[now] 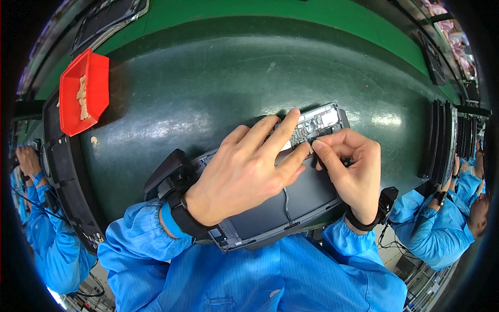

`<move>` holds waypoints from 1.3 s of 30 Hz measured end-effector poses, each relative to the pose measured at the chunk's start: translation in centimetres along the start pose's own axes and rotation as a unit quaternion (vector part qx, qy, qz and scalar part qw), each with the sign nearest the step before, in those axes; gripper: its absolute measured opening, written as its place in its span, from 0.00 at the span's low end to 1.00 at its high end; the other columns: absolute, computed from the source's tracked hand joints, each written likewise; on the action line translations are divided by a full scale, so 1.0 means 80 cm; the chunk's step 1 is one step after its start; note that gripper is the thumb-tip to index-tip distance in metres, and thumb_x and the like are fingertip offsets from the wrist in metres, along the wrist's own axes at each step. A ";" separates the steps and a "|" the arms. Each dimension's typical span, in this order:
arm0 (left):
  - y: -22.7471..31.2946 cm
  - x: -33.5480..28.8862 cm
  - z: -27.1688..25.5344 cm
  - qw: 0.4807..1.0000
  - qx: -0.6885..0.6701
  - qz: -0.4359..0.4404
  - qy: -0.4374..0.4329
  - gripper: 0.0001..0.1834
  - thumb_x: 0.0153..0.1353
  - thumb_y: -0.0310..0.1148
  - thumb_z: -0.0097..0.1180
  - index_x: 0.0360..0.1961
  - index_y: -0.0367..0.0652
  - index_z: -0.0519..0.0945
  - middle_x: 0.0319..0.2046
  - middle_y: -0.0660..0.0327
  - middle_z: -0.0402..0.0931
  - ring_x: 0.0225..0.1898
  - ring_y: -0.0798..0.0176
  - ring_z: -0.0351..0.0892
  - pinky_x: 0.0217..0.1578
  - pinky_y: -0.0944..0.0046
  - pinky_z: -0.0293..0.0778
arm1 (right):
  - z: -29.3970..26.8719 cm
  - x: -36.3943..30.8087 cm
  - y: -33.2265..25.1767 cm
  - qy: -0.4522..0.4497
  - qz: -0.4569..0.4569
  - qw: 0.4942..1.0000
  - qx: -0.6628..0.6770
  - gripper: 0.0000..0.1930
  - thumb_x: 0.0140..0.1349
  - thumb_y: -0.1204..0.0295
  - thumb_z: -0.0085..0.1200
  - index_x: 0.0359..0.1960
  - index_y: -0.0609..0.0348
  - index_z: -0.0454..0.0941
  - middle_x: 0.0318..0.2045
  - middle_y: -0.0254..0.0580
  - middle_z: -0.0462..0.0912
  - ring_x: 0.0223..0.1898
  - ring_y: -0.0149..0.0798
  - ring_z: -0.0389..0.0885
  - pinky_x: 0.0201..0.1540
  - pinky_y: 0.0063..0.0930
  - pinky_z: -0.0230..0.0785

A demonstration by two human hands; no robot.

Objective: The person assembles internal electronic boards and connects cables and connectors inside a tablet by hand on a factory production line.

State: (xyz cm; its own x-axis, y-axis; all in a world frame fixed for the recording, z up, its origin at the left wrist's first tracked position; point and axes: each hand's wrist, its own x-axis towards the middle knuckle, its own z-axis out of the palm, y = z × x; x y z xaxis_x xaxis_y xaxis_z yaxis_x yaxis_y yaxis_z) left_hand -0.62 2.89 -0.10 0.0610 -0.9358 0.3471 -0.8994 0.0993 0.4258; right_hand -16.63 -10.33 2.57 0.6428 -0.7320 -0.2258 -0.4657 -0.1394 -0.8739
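Note:
An opened electronic device, seemingly a laptop or tablet, lies at the table's near edge, its dark grey panel point(254, 210) toward me. A bare circuit board point(309, 130) shows along its far side. My left hand point(241, 169) lies over the device with fingers spread, their tips on or just above the board. Thumb and forefinger of my right hand point(358, 166) are pinched together at the board, beside the left forefinger and thumb. What they hold is too small to make out; a dark strip shows below them. A thin dark cable point(287, 205) crosses the grey panel.
A red bin point(101, 78) with small beige pieces point(82, 99) stands at the far left on the green table point(249, 67). Beside it runs a long black tray point(67, 166). Black panels point(439, 140) stand at the right. People in blue work at both sides.

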 end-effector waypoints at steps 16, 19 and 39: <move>0.000 0.000 0.003 1.000 0.020 -0.007 -0.015 0.20 0.52 0.37 0.71 0.48 0.49 0.86 0.61 0.52 0.73 0.49 0.56 0.79 0.44 0.56 0.82 | -0.005 0.001 -0.005 -0.035 0.035 0.999 0.007 0.06 0.68 0.75 0.61 0.36 0.67 0.81 0.20 0.39 0.85 0.21 0.23 0.79 0.26 0.18 0.68; 0.000 0.001 0.005 1.000 0.022 -0.006 -0.018 0.20 0.54 0.38 0.70 0.50 0.50 0.85 0.60 0.53 0.72 0.49 0.56 0.79 0.43 0.57 0.81 | -0.007 -0.001 -0.010 -0.033 0.079 0.996 0.029 0.07 0.70 0.73 0.60 0.40 0.67 0.79 0.20 0.40 0.85 0.19 0.25 0.80 0.22 0.19 0.69; 0.034 0.041 0.027 0.986 -0.160 0.029 -0.035 0.16 0.61 0.32 0.65 0.50 0.40 0.84 0.40 0.58 0.86 0.42 0.55 0.85 0.45 0.59 0.76 | -0.063 -0.005 0.066 0.048 -0.054 0.974 0.216 0.12 0.74 0.70 0.55 0.53 0.66 0.79 0.39 0.43 0.87 0.37 0.26 0.83 0.39 0.20 0.76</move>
State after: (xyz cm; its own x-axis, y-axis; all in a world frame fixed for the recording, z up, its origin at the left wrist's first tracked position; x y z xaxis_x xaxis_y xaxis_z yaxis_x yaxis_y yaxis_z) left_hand -3.85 -0.61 0.37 -0.0268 -0.9457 0.3241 -0.7164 0.2443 0.6535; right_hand -22.40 -14.13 0.24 0.6048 -0.7902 -0.0988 -0.0848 0.0594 -0.9946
